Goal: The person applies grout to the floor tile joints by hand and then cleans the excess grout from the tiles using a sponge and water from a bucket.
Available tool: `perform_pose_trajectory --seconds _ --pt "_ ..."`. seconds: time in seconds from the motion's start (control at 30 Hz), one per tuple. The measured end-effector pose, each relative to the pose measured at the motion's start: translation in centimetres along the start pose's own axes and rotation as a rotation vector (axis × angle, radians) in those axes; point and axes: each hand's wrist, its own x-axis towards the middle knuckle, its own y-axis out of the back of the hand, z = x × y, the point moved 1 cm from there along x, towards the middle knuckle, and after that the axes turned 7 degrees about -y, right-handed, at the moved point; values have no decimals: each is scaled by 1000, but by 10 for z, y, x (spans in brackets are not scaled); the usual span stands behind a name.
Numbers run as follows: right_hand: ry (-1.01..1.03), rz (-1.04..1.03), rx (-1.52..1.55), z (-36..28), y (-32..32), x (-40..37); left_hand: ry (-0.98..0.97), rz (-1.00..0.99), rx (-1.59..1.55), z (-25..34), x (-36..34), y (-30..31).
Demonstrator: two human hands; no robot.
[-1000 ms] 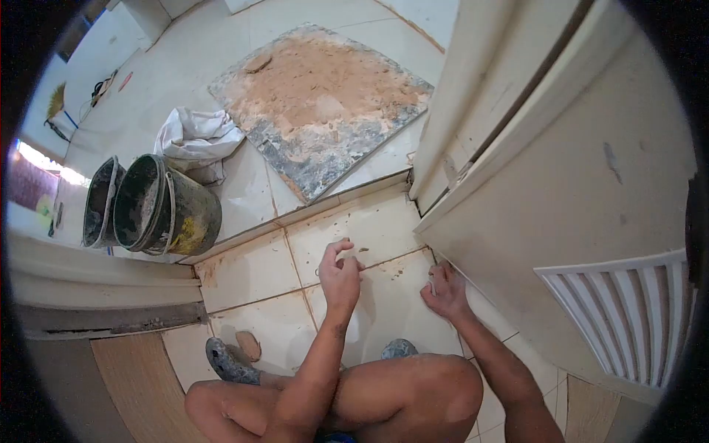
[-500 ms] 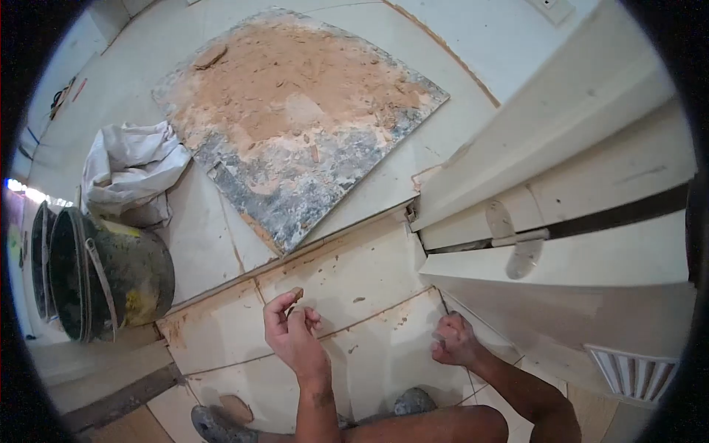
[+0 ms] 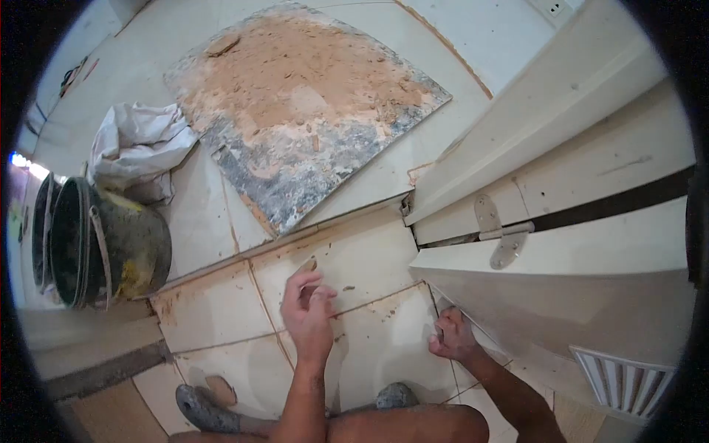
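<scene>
My left hand (image 3: 309,314) is just over the cream floor tiles (image 3: 362,244), its fingers curled. A small brown chip (image 3: 311,263) shows at its fingertips; its exact kind is too small to make out. Close to the base of the white door (image 3: 576,303), my right hand (image 3: 453,336) is closed, with its fingers curled inward. Whatever those fingers hold, if anything, is hidden. Brown grout lines and a few dark crumbs (image 3: 348,288) mark the tiles between the two hands.
A stained board (image 3: 325,184) bearing a spread of reddish-brown powdery material (image 3: 295,74) lies ahead, past the raised floor edge. Black buckets (image 3: 136,251) and a white sack (image 3: 140,151) stand at left. The hinged door and its frame (image 3: 532,140) bound the right side.
My left hand has moved forward and slightly right over the tiles, with the chip at its fingertips. My right hand stays near the door, closed. The camera view has shifted a little.
</scene>
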Motion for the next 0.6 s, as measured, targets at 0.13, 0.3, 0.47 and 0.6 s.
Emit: perform_pose_trajectory --seconds 0.13,0.3,0.47,0.6 --pt "-27 -8 55 -1 -2 3 -135 -138 54 -6 1 -25" --pt "-90 -30 126 0 -6 6 -280 -147 355 -8 2 -40" --pt "-69 7 123 -2 -7 7 -254 -107 514 -14 25 -69" --pt "-70 0 107 3 -12 7 -278 -21 802 -21 38 -98"
